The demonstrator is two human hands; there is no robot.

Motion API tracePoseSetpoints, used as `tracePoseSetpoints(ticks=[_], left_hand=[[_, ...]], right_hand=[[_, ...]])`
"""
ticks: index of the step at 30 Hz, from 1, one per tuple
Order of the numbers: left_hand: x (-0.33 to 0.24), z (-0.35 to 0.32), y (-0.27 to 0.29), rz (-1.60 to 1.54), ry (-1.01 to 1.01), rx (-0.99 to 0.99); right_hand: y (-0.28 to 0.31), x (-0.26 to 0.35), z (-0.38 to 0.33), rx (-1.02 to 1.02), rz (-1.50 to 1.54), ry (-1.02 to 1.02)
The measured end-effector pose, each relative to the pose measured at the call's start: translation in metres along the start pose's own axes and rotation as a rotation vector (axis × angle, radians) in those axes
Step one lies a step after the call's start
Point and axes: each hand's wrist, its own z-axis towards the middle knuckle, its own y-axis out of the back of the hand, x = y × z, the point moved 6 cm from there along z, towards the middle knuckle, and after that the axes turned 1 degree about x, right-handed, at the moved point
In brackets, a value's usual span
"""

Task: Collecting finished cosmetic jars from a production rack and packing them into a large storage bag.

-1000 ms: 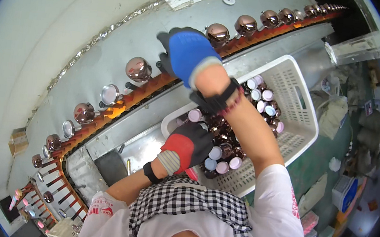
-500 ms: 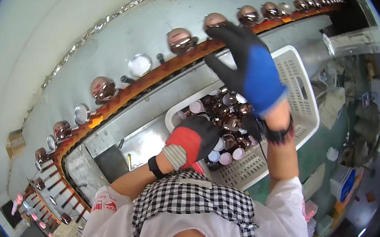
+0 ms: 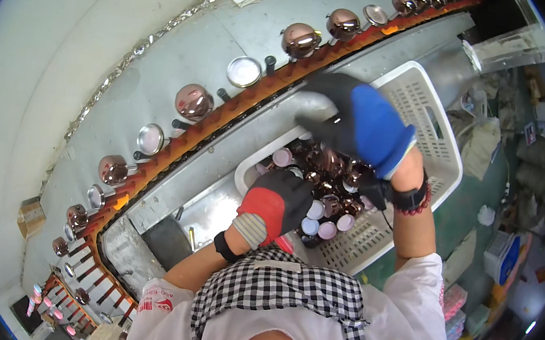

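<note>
My left hand point(image 3: 275, 204), in a black and red glove, rests in the near left part of a white plastic basket point(image 3: 452, 153). Its fingers curl down among glossy brown round caps point(image 3: 347, 223); anything inside them is hidden. Over the far side of the basket hovers my right hand point(image 3: 358, 123), in a black and blue glove, with its fingers blurred and bent. It appears to hold a brown round cap lifted off the line, hidden by the glove. More such caps point(image 3: 301, 40) sit on posts along the conveyor point(image 3: 232, 108), with a bare silver disc point(image 3: 244, 71) between them.
A metal ledge point(image 3: 179, 166) runs between conveyor and basket. Left of the basket lies a metal surface with a dark pad point(image 3: 170, 239). Behind the line stands a grey wall panel point(image 3: 163, 70). Boxes and bags point(image 3: 483, 147) lie on the floor at right.
The conveyor's caps have shifted left and nearer. My right hand has come down from the line toward the basket; a silver disc shows where the cap it touched was. My left hand stays put.
</note>
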Motion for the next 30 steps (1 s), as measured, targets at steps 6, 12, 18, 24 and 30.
tracePoseSetpoints(ticks=[6,12,18,24,30], left_hand=[[-0.013,0.010,-0.002,-0.009,-0.052,0.047],[-0.009,0.009,0.000,-0.038,-0.062,-0.026],[-0.008,0.006,-0.002,-0.337,0.196,-0.094],[-0.005,0.001,-0.024,-0.981,0.231,0.048],[-0.046,-0.003,-0.008,-0.327,-0.069,-0.018]], right_hand=[[0.023,-0.106,0.086,-0.225,-0.115,-0.219],[-0.007,-0.061,0.034,-0.178,-0.228,-0.032],[-0.006,-0.025,-0.112,-0.281,0.107,-0.215],[-0.031,0.012,-0.161,-0.205,0.310,-0.230],[-0.020,0.020,-0.195,-0.290,0.427,-0.181]])
